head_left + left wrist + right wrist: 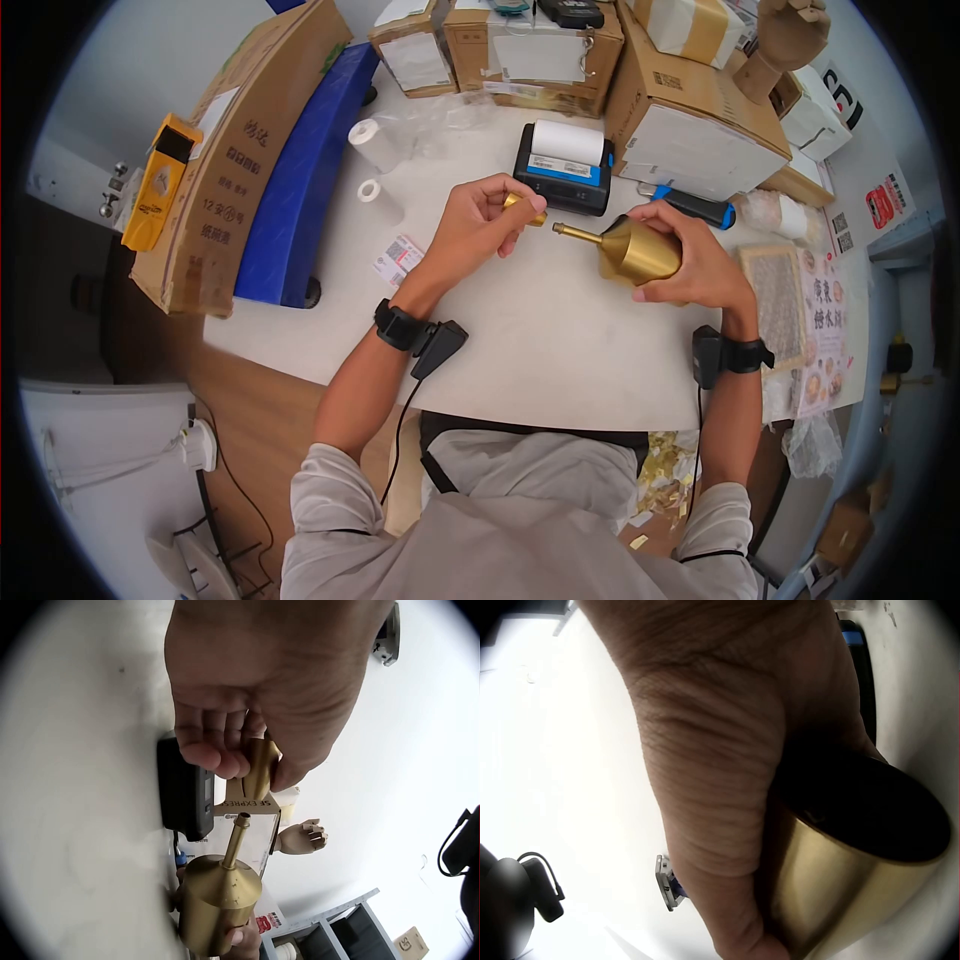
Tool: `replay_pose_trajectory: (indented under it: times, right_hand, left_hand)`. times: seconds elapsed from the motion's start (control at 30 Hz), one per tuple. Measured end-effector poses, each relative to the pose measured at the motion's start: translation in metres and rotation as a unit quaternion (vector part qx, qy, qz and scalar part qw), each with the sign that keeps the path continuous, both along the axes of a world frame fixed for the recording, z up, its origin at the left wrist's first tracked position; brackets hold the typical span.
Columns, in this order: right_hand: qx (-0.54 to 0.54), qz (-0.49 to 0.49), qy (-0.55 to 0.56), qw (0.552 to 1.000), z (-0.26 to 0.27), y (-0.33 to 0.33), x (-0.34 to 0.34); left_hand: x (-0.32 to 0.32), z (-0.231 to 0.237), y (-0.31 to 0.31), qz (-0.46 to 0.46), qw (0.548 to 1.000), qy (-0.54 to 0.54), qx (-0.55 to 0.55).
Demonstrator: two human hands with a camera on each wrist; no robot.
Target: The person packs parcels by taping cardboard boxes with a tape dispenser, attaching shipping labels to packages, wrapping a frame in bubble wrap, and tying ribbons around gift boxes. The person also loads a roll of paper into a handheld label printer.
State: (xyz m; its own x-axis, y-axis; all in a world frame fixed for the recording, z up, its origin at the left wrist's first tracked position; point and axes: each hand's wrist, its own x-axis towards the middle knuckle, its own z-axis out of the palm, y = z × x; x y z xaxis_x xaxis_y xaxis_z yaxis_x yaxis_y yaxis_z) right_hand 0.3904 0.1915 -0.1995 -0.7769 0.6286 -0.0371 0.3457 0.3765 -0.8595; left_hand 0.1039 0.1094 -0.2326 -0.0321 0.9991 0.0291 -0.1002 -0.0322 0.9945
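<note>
My left hand [470, 228] pinches a small brass-coloured cylindrical piece [260, 769] between thumb and fingers. My right hand [705, 262] grips a larger brass-coloured metal part [640, 250] by its round body, which tapers through a cone into a thin stem [580, 234]. The stem's tip points left at the small piece, a short gap between them in the head view. In the left wrist view the stem's end looks like an open tube, below the small piece. The right wrist view shows the body's black flat end [870, 814] facing the palm.
A label printer [567, 170] with a paper roll stands just beyond the hands. Cardboard boxes [690, 110] and a wooden hand model [785, 45] are behind it. White rolls [373, 145] and a printed label [398, 260] lie left on the white table [540, 350]; a blue-black tool [695, 205] is right.
</note>
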Motion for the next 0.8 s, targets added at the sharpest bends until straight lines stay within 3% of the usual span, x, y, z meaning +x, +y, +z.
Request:
replay_pose_trajectory:
  times: [0.73, 0.8]
  right_hand:
    - [-0.006, -0.003, -0.009, 1.0, 0.0017, -0.0013, 0.0001]
    - [-0.003, -0.004, 0.003, 1.0, -0.0001, -0.0006, 0.0001]
  left_hand:
    - [0.0004, 0.0008, -0.0021, -0.039, 0.999, 0.013, 0.024]
    - [-0.0027, -0.0017, -0.0004, -0.02, 0.997, 0.061, -0.039]
